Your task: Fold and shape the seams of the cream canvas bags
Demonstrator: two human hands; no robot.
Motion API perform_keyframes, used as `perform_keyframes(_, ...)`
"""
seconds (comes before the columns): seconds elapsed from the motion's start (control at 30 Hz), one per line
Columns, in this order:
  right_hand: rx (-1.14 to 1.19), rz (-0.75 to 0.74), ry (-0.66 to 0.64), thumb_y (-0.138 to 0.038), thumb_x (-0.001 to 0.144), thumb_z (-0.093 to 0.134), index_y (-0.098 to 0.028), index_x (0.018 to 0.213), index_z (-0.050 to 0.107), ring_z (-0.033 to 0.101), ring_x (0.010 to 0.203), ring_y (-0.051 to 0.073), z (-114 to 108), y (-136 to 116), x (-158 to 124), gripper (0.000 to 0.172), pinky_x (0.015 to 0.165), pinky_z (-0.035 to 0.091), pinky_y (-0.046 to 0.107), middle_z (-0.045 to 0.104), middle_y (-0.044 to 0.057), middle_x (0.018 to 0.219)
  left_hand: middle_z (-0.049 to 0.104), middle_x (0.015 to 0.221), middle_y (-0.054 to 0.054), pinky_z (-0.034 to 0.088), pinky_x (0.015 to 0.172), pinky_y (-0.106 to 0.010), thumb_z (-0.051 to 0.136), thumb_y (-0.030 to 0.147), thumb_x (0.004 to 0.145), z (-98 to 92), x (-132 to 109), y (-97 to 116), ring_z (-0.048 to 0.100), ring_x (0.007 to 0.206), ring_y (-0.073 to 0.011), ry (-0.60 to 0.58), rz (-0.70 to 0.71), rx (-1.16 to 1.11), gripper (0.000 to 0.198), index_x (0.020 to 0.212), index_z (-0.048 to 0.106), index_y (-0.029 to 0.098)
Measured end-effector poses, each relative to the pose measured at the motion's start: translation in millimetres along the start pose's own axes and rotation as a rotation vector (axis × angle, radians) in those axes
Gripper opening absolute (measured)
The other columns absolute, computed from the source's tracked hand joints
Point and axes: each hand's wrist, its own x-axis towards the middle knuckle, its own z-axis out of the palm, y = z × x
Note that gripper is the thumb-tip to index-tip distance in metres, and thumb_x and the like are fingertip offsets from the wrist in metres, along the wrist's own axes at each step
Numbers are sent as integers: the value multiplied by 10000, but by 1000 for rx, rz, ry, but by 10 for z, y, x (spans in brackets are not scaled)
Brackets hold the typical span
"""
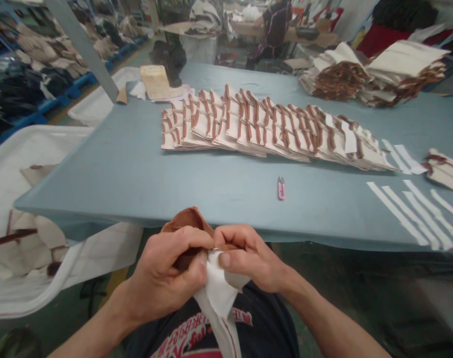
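Note:
My left hand (165, 271) and my right hand (248, 256) are both closed on a cream cloth piece with a brown strap (215, 283), held at my lap just below the front edge of the blue table (144, 174). The thumbs and fingers of both hands pinch the cloth together at its top, where the brown strap bunches above my left hand. The white cloth hangs down between my wrists. A small pink thread snip (281, 188) lies on the table a little beyond my hands.
A long overlapping row of cream pieces with brown straps (271, 129) crosses the table's middle. White strips (416, 211) lie at the right. More stacked pieces (371, 74) sit far right, a cream block (157, 82) far left. White bins (28, 209) stand left. A person (274, 25) works beyond.

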Motion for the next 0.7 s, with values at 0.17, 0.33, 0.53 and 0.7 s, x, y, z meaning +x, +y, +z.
perform_keyframes(0.17,224,58,-7,-415,724,664,-207,687,541,271,442,68,-2,134,28,244,413,224,206,418,-80,544,696,650,56,405,507,-198,509,-16,850,5,-18,-97,567,475,-82,-71,188,59,322,998,613,249)
perform_keyframes(0.33,81,54,33,-338,692,598,-223,630,480,263,455,66,6,54,43,176,426,218,199,382,-87,529,672,641,49,419,528,-222,490,1,855,63,-53,-170,584,489,-105,-85,228,106,294,982,614,235)
perform_keyframes(0.53,-324,-79,111,-290,731,522,-212,648,495,291,487,72,-32,-147,-92,117,448,235,202,397,-69,548,732,837,43,480,637,-185,531,69,843,-75,-14,-32,671,678,-101,-192,-69,0,248,1002,648,218)
perform_keyframes(0.7,-592,-267,116,-182,731,508,-191,664,535,316,471,58,-51,-206,-169,74,441,230,185,413,-73,546,677,759,48,447,622,-200,428,188,1073,-234,126,21,607,643,-93,-480,-99,-45,289,872,636,194)
